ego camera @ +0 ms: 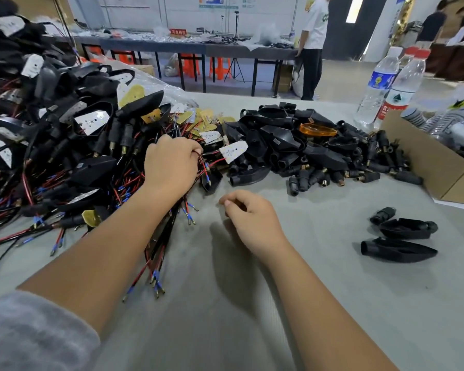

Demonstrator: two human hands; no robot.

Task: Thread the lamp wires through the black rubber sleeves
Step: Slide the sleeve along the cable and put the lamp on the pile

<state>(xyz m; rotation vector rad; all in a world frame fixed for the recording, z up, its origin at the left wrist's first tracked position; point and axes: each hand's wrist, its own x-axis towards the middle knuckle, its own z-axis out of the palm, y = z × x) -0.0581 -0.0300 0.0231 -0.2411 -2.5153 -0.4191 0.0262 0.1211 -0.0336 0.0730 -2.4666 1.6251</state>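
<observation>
Grey sleeve [24,330], grey table [332,303], left hand [169,167] gripping wires [205,164], right hand [252,220] loosely curled, empty

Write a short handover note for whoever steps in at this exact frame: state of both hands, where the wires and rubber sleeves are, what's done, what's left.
Left hand: grips the red and black wires of a white LED board, at the edge of the wired lamp pile.
Right hand: loosely curled, holds nothing, above the grey table.
Black rubber sleeves: heaped at centre, with black lamp housings behind them. One loose sleeve and two housings lie to the right.
Done: wires picked up.
Left: take a sleeve and thread these wires through. No sleeve is in hand yet.
</observation>
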